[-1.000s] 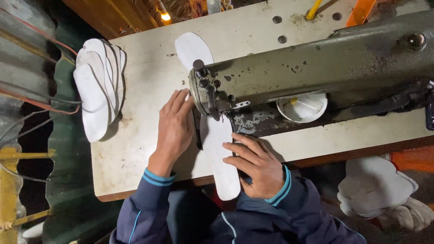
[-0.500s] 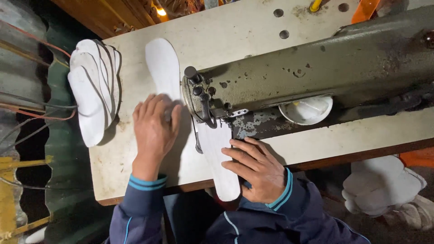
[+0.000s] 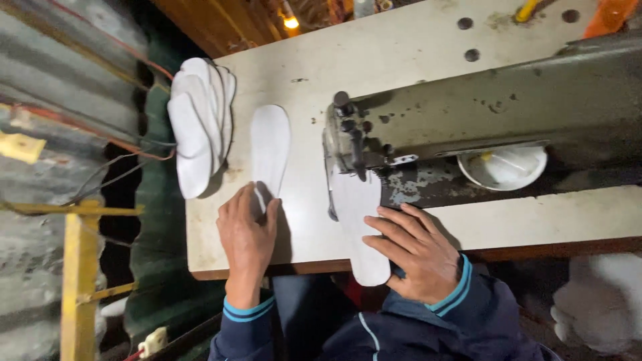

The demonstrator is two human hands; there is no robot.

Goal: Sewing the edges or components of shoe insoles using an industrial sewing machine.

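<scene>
Hands work white insoles at sewing machine (image 3: 468, 113) on pale table (image 3: 401, 60). Left hand (image 3: 247, 234) now lies flat, fingers together, pressing near end of finished insole (image 3: 269, 150), which has slid left since a second ago, clear of machine, toward stacked insoles (image 3: 197, 130) at far left. Right hand (image 3: 418, 251) rests open, fingers spread, on second insole (image 3: 358, 224) under needle. Suggests one piece done, next starting.
</scene>
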